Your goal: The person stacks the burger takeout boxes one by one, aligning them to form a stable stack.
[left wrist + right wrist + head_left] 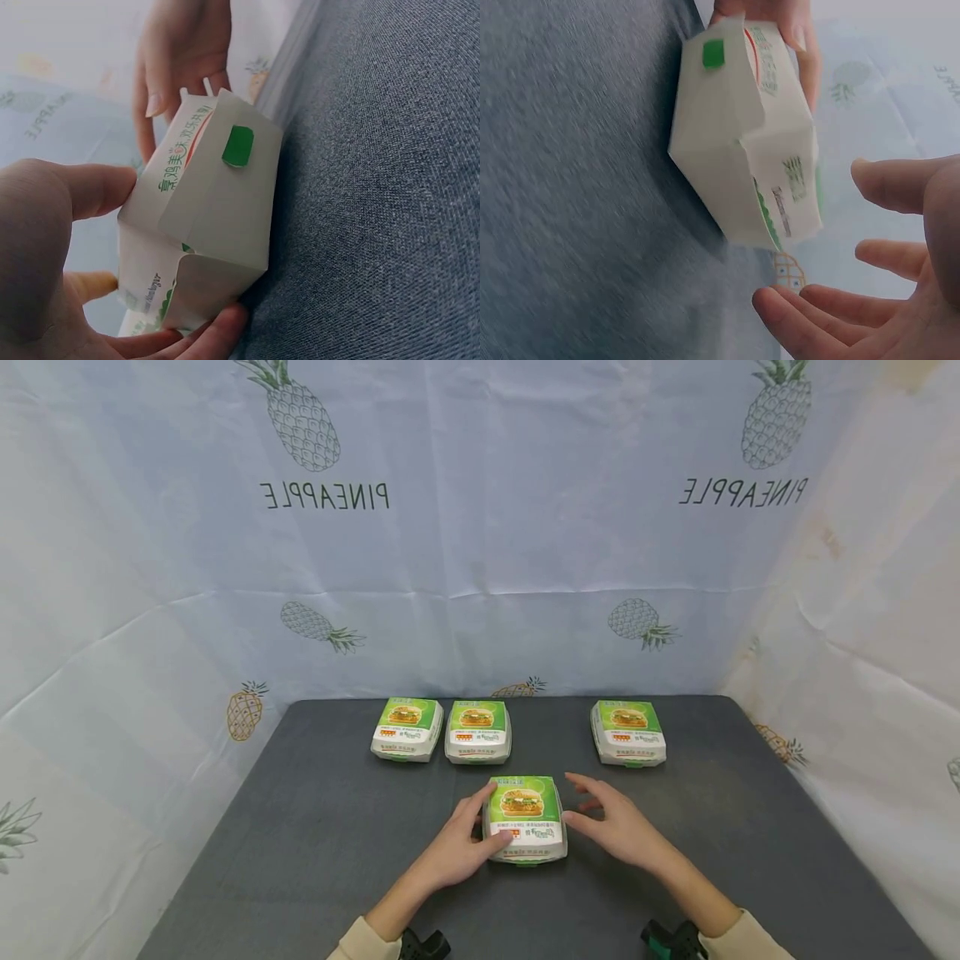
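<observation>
A white and green burger box (524, 817) sits closed on the dark grey table (300, 835), near the front middle. My left hand (467, 837) grips its left side, thumb on the lid and fingers along the edge. The left wrist view shows that thumb (97, 191) on the lid of the box (217, 217), with fingertips (214, 330) curled against its lower side. My right hand (611, 822) hovers open just right of the box with its fingers spread. In the right wrist view its fingers (817, 315) stand a little off the box (735, 135).
Three more closed burger boxes line the back of the table: two side by side at left (405, 728) (477, 731) and one at right (628, 732). A pale cloth with pineapple prints (480, 527) walls in the back and both sides.
</observation>
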Tool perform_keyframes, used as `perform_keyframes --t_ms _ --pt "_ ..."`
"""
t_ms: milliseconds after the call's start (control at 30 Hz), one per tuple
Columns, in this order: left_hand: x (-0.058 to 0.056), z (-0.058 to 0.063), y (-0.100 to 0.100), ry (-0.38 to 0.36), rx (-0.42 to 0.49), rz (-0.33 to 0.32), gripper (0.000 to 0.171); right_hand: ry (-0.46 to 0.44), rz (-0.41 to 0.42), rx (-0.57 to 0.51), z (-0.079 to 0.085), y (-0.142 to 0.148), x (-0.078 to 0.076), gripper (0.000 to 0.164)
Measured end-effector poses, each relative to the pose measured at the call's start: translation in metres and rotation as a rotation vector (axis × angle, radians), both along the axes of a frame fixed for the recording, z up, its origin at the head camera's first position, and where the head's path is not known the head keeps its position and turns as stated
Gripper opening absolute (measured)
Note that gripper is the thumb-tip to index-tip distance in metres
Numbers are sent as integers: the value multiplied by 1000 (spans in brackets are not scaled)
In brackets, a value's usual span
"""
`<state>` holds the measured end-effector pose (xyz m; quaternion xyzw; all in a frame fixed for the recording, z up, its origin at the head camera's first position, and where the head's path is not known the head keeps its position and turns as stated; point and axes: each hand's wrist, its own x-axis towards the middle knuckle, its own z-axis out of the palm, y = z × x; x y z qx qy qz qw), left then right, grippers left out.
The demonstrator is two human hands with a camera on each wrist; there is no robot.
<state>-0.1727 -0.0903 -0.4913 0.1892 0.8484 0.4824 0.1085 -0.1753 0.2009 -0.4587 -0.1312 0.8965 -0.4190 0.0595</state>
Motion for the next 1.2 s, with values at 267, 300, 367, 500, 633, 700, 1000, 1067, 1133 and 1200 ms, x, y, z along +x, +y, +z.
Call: perform_keyframes --t_ms 267,300,367,500,633,700,1000,1067,1133,1200 --pt "1 -2 -1 -6 -1 -2 78 84 -30 22 10 16 -7 69" --pt "1 -2 -1 -9 -1 -2 78 95 -32 25 12 18 -8 69" --pt "1 -2 -1 -10 -2 0 78 108 -47 29 15 21 -11 69" --pt "2 -2 0 -14 -4 4 79 126 -81 46 22 27 -17 69" --pt "2 -1 0 -16 -10 8 79 147 -103 61 27 33 -24 71" --pt "2 -1 0 -16 -13 12 79 161 -110 56 29 37 -28 71" --pt "1 -1 4 -5 -4 16 78 240 -194 135 37 58 -48 68" --pt "1 -1 4 -6 -4 19 78 242 -216 148 37 63 -52 69" --pt "1 -1 4 -5 -9 23 78 244 -234 160 37 67 -55 70" --pt "2 0 4 -5 -13 23 78 243 -255 175 35 71 -58 71"
